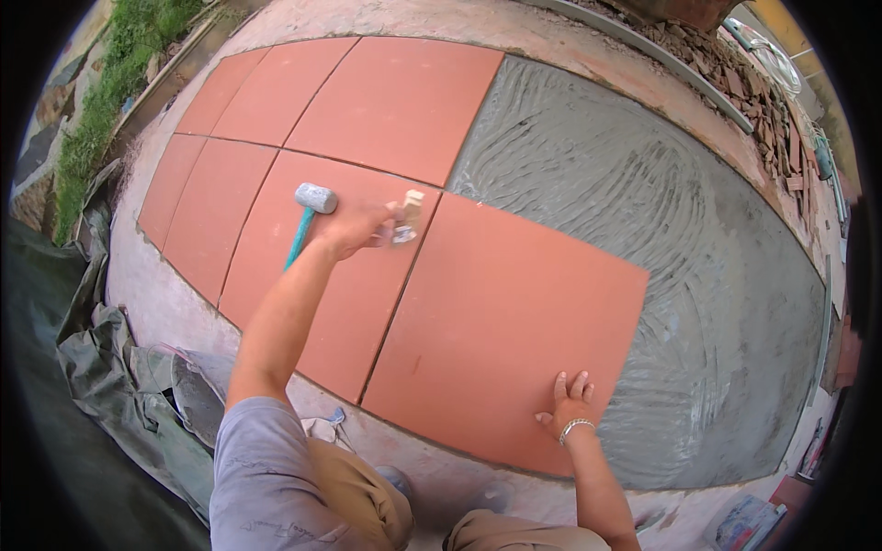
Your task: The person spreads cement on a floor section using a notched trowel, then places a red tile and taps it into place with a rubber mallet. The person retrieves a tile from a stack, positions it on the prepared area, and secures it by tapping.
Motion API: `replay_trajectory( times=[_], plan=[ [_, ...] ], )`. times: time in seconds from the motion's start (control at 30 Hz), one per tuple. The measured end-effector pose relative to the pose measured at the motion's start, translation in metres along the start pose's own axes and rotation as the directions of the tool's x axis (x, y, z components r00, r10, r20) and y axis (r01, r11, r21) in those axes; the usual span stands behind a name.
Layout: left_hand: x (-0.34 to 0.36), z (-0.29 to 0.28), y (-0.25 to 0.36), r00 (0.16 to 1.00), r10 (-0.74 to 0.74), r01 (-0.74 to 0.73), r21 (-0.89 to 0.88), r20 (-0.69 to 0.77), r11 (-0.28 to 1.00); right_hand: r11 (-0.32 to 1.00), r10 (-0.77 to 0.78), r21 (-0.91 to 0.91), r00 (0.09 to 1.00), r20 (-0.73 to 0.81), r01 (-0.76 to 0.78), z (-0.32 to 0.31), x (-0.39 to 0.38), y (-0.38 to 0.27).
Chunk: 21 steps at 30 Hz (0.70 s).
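Note:
My left hand is blurred and closed around a small pale beige-and-white piece, whose kind I cannot make out. It hovers near the corner where several large terracotta tiles meet. Next to that forearm, a mallet with a whitish head and teal handle lies on a tile; my arm covers part of the handle. My right hand rests open, fingers spread, on the near right edge of the last terracotta tile. A bracelet circles that wrist. Grey mortar, combed in ridges, borders this tile on the right.
Other terracotta tiles stretch to the left and far side with narrow joints. A dark green tarp is bunched at the left. Broken tile rubble is heaped at the far right, behind a long straight bar. Grass grows at far left.

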State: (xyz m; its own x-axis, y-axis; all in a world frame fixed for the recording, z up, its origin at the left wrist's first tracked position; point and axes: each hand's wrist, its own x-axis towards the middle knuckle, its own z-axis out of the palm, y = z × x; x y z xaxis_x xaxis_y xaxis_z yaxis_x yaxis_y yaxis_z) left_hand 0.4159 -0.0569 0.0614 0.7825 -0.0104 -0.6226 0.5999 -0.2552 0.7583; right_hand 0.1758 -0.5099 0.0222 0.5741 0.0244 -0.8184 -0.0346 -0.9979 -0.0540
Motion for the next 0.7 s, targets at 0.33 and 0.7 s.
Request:
replay_trajectory(
  times=[0.33, 0.7],
  plan=[
    [-0.038, -0.124, -0.188, 0.700, 0.215, 0.460, 0.661, -0.680, 0.593, 0.999, 0.009, -0.053, 1.000, -0.001, -0.009, 0.001, 0.003, 0.000],
    [-0.038, -0.099, -0.117, 0.833, -0.315, 0.502, 0.386, -0.454, 0.774, 0.998, 0.040, -0.055, 0.999, 0.011, -0.040, -0.001, 0.002, -0.004]
  ],
)
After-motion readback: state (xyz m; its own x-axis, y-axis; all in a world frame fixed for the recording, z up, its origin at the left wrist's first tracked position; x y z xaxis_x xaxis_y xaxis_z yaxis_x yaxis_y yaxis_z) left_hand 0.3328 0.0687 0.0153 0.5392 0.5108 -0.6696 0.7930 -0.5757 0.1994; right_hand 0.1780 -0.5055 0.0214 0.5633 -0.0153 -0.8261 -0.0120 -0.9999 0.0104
